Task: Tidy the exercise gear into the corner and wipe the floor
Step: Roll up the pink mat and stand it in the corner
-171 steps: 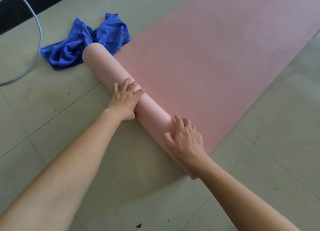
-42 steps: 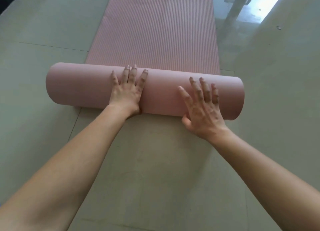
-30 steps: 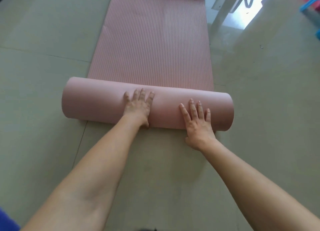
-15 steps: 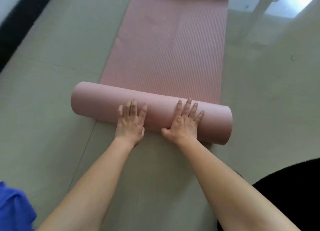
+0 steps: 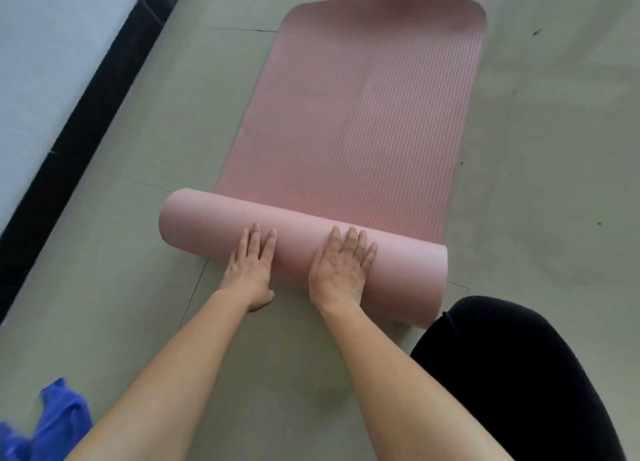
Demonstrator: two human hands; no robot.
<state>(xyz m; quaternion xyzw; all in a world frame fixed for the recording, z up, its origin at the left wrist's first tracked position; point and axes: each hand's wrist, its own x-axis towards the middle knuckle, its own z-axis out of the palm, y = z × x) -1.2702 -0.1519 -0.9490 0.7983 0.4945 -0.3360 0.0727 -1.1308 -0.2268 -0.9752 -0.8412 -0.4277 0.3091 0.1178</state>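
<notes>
Both hands, left [image 5: 250, 270] and right [image 5: 341, 270], lie flat with fingers spread, no closed grip, on the mat [image 5: 360, 114] roll mid-floor [image 5: 104, 287]. Cloth [image 5: 52, 422] near left.

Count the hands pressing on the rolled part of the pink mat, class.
2. The left hand lies flat near the roll's middle; the right hand lies flat beside it, nearer the right end of the mat roll. None appear hidden.
</notes>
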